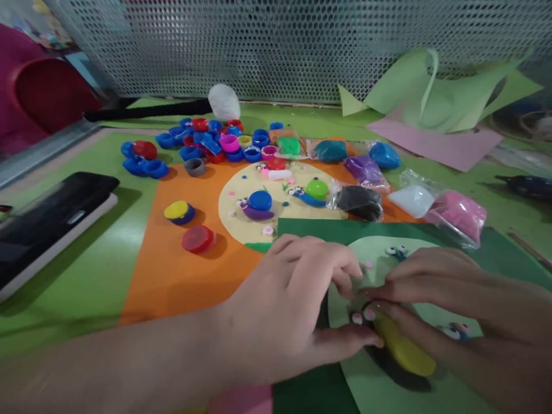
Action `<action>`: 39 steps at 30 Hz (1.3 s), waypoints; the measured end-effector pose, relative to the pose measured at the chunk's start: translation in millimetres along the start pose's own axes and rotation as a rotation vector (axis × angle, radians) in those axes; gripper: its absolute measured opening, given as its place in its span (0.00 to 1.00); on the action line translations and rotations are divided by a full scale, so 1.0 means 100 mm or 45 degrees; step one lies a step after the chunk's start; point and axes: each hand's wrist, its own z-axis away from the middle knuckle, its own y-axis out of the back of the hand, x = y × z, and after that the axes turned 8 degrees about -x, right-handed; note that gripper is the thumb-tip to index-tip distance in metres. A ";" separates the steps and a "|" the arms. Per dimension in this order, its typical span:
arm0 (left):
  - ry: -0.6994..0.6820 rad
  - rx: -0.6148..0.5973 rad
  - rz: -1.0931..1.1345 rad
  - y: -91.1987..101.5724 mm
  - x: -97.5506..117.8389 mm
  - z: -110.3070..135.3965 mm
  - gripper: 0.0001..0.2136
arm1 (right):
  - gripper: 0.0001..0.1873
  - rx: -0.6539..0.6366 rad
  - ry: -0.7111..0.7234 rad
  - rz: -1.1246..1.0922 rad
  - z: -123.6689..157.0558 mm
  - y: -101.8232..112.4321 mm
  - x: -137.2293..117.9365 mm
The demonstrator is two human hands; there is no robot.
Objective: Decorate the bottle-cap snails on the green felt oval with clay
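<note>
Both hands meet over a pale green paper shape [379, 385] glued on a dark green sheet [314, 230]. My left hand [293, 305] lies with fingers curled and thumb stretched toward a yellow clay figure [405, 351] that has small white-and-pink eyes [363, 315]. My right hand [457, 299] pinches at the head end of that figure with index finger and thumb. Small clay bits, a pair of blue eyes [397, 251] and another little figure [457, 330], stick on the pale paper.
An orange sheet [172, 270] carries a cream circle [245, 224] with clay snails and bottle caps. Several loose caps [207, 141] lie behind, bags of coloured clay [457, 215] at right, a black phone [47, 221] at left, paper scraps [435, 98] and a mesh wall [276, 46] at the back.
</note>
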 end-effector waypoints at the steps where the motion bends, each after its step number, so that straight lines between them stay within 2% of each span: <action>1: -0.001 0.003 -0.007 0.00 0.00 0.00 0.15 | 0.05 0.004 -0.001 -0.002 -0.01 0.00 -0.02; 7: -0.092 0.026 -0.115 -0.01 0.01 0.00 0.08 | 0.05 0.057 -0.020 0.024 -0.03 0.01 -0.10; 13: -0.106 0.045 -0.146 -0.01 0.00 0.01 0.11 | 0.05 0.075 -0.049 0.059 -0.05 -0.01 -0.10; 20: -0.138 0.064 -0.196 -0.02 -0.01 0.02 0.11 | 0.06 -0.056 0.034 0.122 0.01 0.02 -0.01; 24: -0.158 0.068 -0.223 -0.03 -0.04 0.01 0.13 | 0.05 -0.047 0.035 0.088 0.00 0.02 -0.03; 29: -0.164 0.074 -0.203 -0.03 -0.04 0.01 0.13 | 0.02 0.043 0.008 0.062 -0.02 0.01 -0.08; 35: -0.176 0.089 -0.248 -0.04 -0.03 0.01 0.13 | 0.04 -0.047 0.049 0.106 -0.03 0.03 -0.06; 39: -0.224 0.115 -0.312 -0.05 -0.03 0.01 0.12 | 0.04 0.008 0.040 0.078 -0.05 0.02 -0.09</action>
